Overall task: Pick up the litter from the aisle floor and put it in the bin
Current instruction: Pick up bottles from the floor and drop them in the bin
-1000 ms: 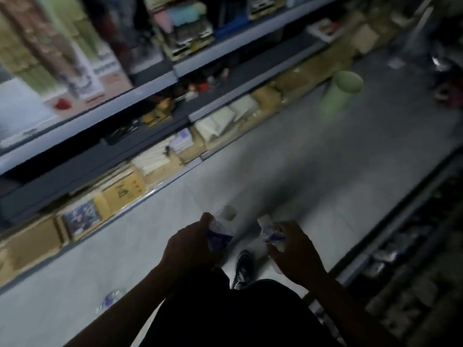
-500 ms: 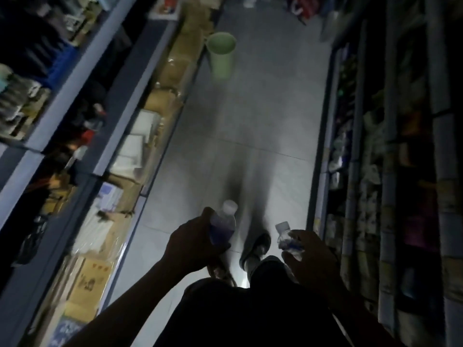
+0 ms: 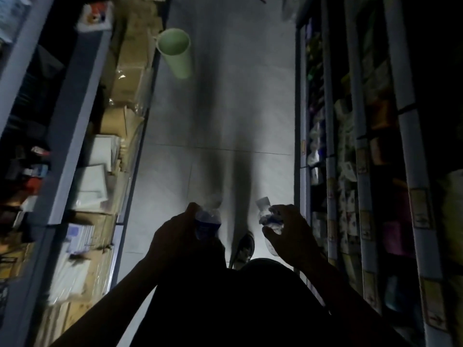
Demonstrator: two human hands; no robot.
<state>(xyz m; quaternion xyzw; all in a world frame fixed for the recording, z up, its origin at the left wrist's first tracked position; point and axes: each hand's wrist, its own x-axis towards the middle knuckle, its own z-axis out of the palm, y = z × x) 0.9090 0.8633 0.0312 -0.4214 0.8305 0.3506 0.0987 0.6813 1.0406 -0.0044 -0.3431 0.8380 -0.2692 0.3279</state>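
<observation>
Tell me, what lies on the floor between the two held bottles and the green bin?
Only bare tiled floor crossed by a shadow, in the head view, up to the green bin.

Dim aisle: pale tiled floor (image 3: 220,116) between stocked shelves (image 3: 82,136) on both sides.

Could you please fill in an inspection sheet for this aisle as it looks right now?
Surface: grey tiled floor, dim, crossed by the person's shadow.
Job's things: green bin stands ahead by the left shelving; two plastic bottles, left bottle and right bottle.
Clutter: nothing seen on the visible floor.
Hands: left hand holds the left bottle; right hand holds the right bottle.
Cables: nothing seen.
Surroundings: stocked shelves on both sides; a shoe below.
</observation>
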